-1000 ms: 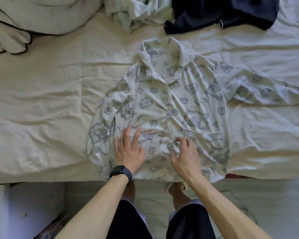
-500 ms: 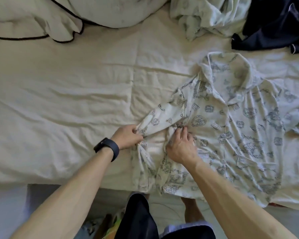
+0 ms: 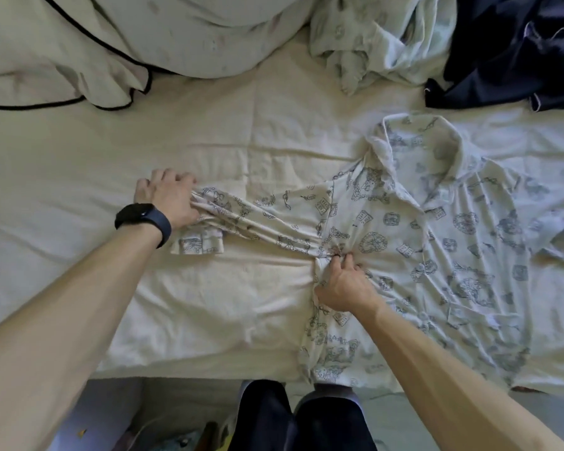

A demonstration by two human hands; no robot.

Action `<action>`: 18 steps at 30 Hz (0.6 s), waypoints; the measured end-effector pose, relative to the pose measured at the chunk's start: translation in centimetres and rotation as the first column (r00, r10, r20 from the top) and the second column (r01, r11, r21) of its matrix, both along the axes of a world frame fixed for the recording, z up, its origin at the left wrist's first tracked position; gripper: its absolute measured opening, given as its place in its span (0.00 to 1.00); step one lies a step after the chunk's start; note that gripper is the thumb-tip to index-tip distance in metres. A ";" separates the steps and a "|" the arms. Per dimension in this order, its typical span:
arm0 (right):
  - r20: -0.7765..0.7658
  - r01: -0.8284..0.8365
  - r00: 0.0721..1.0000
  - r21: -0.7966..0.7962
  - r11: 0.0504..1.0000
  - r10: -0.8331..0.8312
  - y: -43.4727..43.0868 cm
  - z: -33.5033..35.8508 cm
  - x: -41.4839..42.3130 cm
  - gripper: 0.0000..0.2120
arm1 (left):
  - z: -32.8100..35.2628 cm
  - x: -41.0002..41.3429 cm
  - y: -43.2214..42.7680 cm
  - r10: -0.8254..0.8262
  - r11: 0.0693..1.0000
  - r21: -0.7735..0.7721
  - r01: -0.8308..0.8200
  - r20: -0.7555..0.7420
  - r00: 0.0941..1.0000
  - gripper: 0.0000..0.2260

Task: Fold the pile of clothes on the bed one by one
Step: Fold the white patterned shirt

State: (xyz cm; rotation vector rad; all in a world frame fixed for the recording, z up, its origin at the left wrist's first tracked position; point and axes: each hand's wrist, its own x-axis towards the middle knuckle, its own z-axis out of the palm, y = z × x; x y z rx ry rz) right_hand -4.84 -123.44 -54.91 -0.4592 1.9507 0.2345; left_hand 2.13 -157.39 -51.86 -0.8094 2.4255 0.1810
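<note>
A white pyjama shirt (image 3: 437, 249) with a grey print lies face up on the bed, collar toward the far side. Its left sleeve (image 3: 254, 219) is stretched out flat to the left. My left hand (image 3: 166, 196), with a dark watch on the wrist, grips the sleeve near its cuff. My right hand (image 3: 342, 284) pinches the shirt fabric at the armpit, where the sleeve meets the body. The shirt's hem hangs over the near bed edge. The right sleeve lies out at the far right.
A crumpled pale green garment (image 3: 372, 37) and a dark navy garment (image 3: 515, 47) lie at the back right. A pillow with black piping (image 3: 79, 60) sits at the back left. The cream sheet (image 3: 79, 288) spreads to the left. My legs stand at the bed edge.
My left hand has pulled the sleeve out leftward from the bunched side of the shirt. My right hand has stayed at the armpit. A second ago both hands lay flat near the hem.
</note>
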 end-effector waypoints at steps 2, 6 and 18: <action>-0.087 -0.023 0.996 -0.052 0.998 0.019 -0.5 0.5 -1.2 0.22 | -1.2 0.4 2.0 0.105 0.994 0.032 -0.104 -0.042 0.994 0.29; -0.398 0.038 0.886 -0.448 0.893 -0.238 -2.6 1.2 -5.5 0.14 | -2.7 1.2 5.7 0.206 0.974 0.103 -0.203 -0.015 0.979 0.30; -0.389 -0.270 0.915 -0.406 0.873 0.103 -6.8 -0.6 -17.2 0.07 | -1.6 4.0 8.3 0.050 0.998 -0.033 -0.053 -0.097 0.994 0.22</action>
